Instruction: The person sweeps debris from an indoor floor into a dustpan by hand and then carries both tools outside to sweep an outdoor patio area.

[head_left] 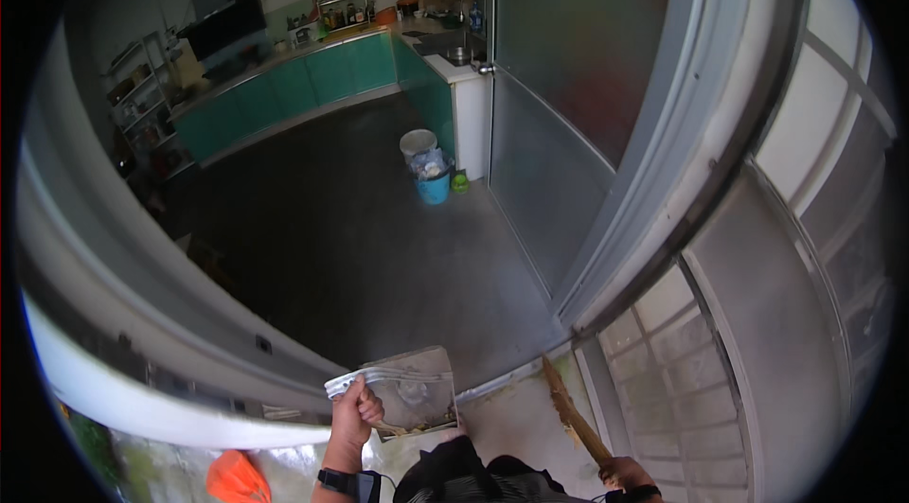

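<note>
My left hand (352,413) is closed round the ridged grey edge of a dustpan (412,392). Bits of yellowish-brown debris lie along the pan's lower side, close to my fingers. On the right, my right hand (625,473) grips the near end of what looks like a worn straw broom (576,418). Its ragged, yellow-brown length points away from me, its narrow tip close to the door sill (511,378). Dustpan and broom are apart, one on each side of my body.
Ahead, a doorway opens onto a dark kitchen floor (350,219). A frosted-glass door (559,162) stands on the right. Farther in are a blue bin (433,189), a white bucket (417,141) and green cabinets (327,72). An orange bag (237,478) lies at lower left.
</note>
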`<state>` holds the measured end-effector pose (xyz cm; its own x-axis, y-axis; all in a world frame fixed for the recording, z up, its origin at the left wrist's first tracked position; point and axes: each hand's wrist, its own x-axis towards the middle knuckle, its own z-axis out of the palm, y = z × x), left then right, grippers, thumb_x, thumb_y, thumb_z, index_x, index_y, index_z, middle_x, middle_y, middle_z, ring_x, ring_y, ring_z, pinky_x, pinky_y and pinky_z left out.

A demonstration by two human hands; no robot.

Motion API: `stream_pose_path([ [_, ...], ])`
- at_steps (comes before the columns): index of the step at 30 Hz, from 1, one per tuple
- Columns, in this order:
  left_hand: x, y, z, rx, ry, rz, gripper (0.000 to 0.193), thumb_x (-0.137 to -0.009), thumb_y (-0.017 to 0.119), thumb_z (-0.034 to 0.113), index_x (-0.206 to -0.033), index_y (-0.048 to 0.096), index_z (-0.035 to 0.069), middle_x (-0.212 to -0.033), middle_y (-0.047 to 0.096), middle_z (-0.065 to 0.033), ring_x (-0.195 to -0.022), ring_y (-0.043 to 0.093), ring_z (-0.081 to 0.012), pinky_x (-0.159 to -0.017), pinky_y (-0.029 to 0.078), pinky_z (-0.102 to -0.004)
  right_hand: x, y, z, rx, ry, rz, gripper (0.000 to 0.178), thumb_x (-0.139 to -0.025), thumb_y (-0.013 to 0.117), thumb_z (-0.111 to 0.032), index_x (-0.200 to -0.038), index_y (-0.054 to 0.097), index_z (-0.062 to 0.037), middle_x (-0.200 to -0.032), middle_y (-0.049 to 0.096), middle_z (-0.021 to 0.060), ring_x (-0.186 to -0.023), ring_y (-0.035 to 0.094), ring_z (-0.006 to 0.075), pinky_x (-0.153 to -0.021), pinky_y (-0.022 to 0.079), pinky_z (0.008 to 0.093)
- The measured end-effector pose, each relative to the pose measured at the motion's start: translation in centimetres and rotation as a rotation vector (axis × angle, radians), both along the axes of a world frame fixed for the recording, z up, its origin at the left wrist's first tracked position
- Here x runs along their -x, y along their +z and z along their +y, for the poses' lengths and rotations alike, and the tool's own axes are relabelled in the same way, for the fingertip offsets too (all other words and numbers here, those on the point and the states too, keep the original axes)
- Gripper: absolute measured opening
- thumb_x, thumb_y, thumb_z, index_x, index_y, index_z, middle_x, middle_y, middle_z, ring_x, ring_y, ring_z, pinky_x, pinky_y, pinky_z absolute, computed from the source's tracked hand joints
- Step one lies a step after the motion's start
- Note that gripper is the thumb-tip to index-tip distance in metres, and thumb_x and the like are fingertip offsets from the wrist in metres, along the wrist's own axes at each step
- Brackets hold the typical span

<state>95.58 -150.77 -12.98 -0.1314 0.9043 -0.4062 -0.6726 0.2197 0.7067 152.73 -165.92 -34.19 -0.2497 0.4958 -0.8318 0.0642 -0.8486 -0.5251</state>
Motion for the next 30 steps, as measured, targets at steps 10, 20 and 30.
stream_pose_path([
  [10,4.6,-0.5,23.2,0.153,-0.09,0.212,0.045,-0.085,0.061,0.021,-0.05,0.032,0.015,-0.044,0.031,0.0045,-0.035,0.026,-0.0076,-0.036,0.018,-0.0239,13.1,11.8,19.5,0.26,-0.39,-0.299,0.018,-0.084,0.053,-0.009,-0.07,0.044,-0.0015,-0.055,0.044,0.0068,-0.043,0.042,0.0159,-0.037,0.033,0.0268],
  [20,6.8,0.5,45.8,0.247,-0.02,0.564,0.046,-0.079,0.067,0.019,-0.044,0.039,0.013,-0.039,0.04,0.0008,-0.03,0.034,-0.0083,-0.032,0.022,-0.0252,10.8,7.0,40.4,0.595,-0.492,-0.018,0.014,-0.085,0.052,-0.009,-0.078,0.042,-0.0018,-0.057,0.043,0.006,-0.047,0.044,0.0151,-0.041,0.035,0.0269],
  [30,3.0,6.4,67.5,-0.047,-0.143,0.891,0.016,-0.077,0.068,0.008,-0.065,0.063,-0.002,-0.062,0.059,0.0021,-0.055,0.05,-0.0043,-0.048,0.039,-0.0222,10.2,5.5,48.9,0.649,-0.819,0.285,0.012,-0.085,0.049,-0.005,-0.077,0.04,-0.0039,-0.058,0.038,0.0034,-0.049,0.042,0.014,-0.041,0.033,0.0255],
])
